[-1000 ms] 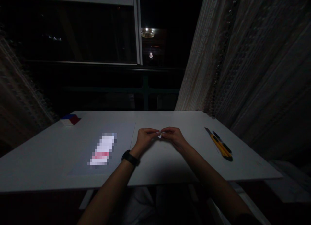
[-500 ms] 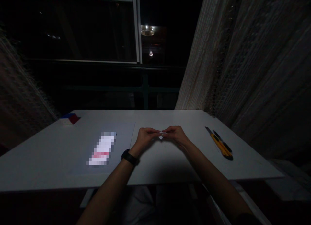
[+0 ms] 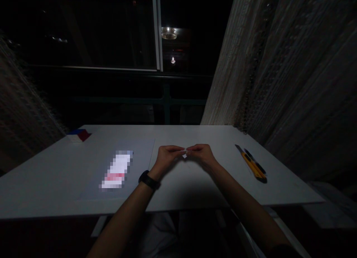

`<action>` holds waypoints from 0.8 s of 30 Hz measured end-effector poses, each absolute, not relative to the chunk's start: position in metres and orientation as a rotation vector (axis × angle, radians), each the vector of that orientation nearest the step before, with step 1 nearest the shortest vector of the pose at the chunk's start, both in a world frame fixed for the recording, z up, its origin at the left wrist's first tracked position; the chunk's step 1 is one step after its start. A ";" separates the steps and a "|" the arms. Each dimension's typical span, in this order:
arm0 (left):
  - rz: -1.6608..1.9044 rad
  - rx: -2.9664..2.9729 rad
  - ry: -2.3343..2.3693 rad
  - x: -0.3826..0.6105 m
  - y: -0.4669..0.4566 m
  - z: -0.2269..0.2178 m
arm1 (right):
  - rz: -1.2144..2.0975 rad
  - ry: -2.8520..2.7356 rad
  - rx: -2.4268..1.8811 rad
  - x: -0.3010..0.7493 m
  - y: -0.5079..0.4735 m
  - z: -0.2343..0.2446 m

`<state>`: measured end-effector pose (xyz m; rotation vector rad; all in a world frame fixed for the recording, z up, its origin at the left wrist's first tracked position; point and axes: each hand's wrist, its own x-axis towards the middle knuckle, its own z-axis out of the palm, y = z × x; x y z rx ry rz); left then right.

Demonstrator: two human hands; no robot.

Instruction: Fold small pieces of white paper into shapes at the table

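Between my fingertips is a small piece of white paper [image 3: 184, 156], its lower tip pointing down and most of it covered by the fingers. My left hand [image 3: 167, 155], with a black watch on the wrist, pinches its left side. From the right, my right hand [image 3: 201, 154] pinches the other side, and the fingertips of both hands nearly meet. The hands are over the middle of the white table [image 3: 178, 194], with a dark shadow below them. How the paper is folded is too small to make out.
Left of my hands, a lit phone [image 3: 118, 170] with a blurred screen lies on a paper sheet [image 3: 145, 154]. A colored cube [image 3: 79, 135] sits at the far left. On the right lie a yellow utility knife [image 3: 252, 165], its blade extended, and a black pen [image 3: 255, 161]. Curtains [image 3: 223, 76] hang beyond.
The fingertips of my two hands have drawn slightly closer together on the white paper, covering more of its upper part. The other things on the table stay put.
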<state>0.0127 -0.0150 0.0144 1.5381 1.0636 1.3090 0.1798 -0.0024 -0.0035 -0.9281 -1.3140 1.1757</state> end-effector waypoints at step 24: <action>1.603 1.983 0.982 0.010 -0.011 0.002 | 0.904 -1.378 -0.915 0.172 -0.007 0.003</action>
